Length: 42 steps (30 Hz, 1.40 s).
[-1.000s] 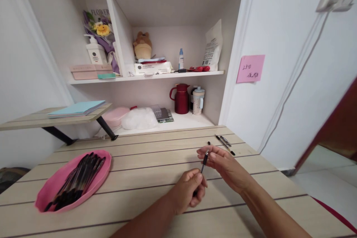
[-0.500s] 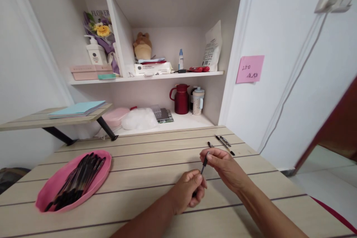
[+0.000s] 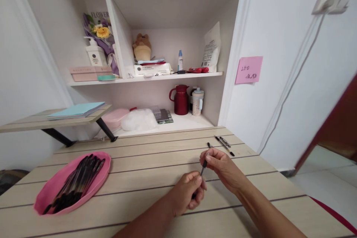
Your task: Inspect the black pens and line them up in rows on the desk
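so, one pen (image 3: 204, 163) held up above a striped desk (image 3: 134, 176)

basically the left hand (image 3: 186, 190) is curled into a loose fist around the lower part of the pen, thumb lying along the top, and the black grip pokes out past it at a slant, up and toward the right. the right hand (image 3: 221, 162) comes in from the other side with thumb and fingers pinched close around the tip end. can't swear to exactly what those fingertips are gripping, since the tip is tiny and half covered from here.

just behind the right hand, the dark end of another pen (image 3: 209, 144) peeks out. a bit further right, a long black-ended pen (image 3: 225, 146) and a shorter clear-looking one (image 3: 224, 141) lie next to each other on the desk, both angled.

over on the left, well apart from the hands, there's a pink oval tray (image 3: 51, 191) with a wavy rim, and a pile of dark pens (image 3: 80, 178) lies lengthwise in it. behind that, a little raised shelf (image 3: 16, 122) on black legs has a light blue stack of paper (image 3: 78, 110) on top.

at the back, a red jug (image 3: 182, 101) stands beside a pale speckled cup (image 3: 197, 104), and a pink note (image 3: 249, 70) is stuck to the wall.
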Each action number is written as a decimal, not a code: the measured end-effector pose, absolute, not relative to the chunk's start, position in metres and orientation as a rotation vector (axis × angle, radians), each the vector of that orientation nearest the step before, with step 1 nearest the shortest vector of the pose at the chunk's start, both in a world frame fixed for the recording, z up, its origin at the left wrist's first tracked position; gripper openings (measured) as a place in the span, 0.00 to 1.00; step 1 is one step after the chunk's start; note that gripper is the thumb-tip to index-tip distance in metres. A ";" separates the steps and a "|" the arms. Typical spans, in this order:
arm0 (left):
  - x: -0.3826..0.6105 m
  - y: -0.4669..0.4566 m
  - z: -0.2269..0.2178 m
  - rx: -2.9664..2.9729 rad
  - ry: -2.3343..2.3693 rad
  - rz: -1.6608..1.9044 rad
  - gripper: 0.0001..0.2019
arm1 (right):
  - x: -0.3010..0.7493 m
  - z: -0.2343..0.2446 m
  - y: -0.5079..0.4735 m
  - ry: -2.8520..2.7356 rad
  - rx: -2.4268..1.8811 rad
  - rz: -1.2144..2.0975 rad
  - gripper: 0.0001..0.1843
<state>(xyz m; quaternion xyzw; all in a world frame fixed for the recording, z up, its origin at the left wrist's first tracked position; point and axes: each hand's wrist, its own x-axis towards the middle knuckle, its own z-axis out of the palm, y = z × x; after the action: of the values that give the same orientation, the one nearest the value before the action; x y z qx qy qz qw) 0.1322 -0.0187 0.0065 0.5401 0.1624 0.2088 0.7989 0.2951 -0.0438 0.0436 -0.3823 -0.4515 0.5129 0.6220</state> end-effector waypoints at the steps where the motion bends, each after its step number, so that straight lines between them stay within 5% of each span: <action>1: 0.132 -0.018 0.007 1.156 0.344 0.448 0.16 | 0.295 0.044 -0.044 -1.027 -0.859 1.224 0.10; 23: 0.132 -0.016 0.005 1.096 0.389 0.433 0.16 | 0.312 0.040 -0.037 -1.073 -1.024 1.115 0.15; 33: 0.131 -0.011 0.002 0.959 0.395 0.446 0.15 | 0.353 0.036 0.024 -1.460 -2.153 0.032 0.08; 42: 0.131 -0.010 0.001 0.964 0.404 0.464 0.15 | 0.332 0.027 0.015 -1.438 -1.979 0.262 0.09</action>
<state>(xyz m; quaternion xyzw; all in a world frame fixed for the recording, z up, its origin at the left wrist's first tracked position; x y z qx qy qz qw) 0.1314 -0.0104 0.0011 0.4560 0.1914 0.2195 0.8410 0.3320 0.0145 0.0265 -0.7581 -0.5508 0.1002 0.3344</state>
